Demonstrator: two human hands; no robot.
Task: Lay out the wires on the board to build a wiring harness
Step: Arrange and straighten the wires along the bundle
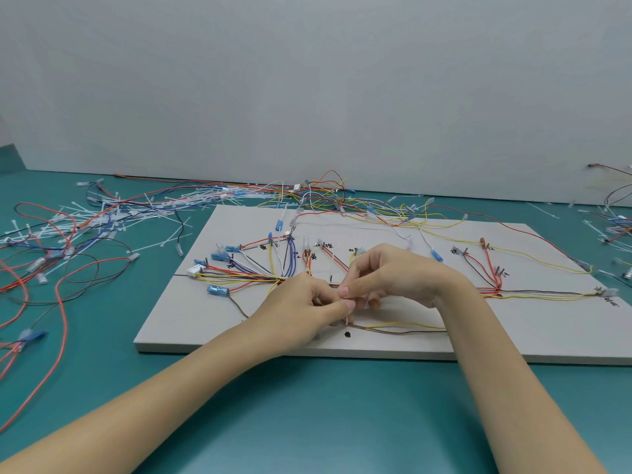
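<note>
A grey board (191, 323) lies on the teal table with coloured wires laid along marked lines and pegs. The wire bundle (239, 278) runs across the board's middle from a white connector (195, 270) at the left to the right end (547, 295). Both hands meet over the bundle's centre. My left hand (307, 309) and my right hand (393, 278) pinch a thin white cable tie (349, 318) between thumbs and fingertips, close to the bundle. Whether the tie loops round the wires is hidden by the fingers. A yellow and a brown wire (403, 328) trail below the hands.
A heap of loose wires and white cable ties (102, 217) covers the table at the left. More wires (325, 196) lie tangled behind the board along the grey wall. Further wires (615, 227) sit at the right edge. A black dot (347, 334) marks the board's front.
</note>
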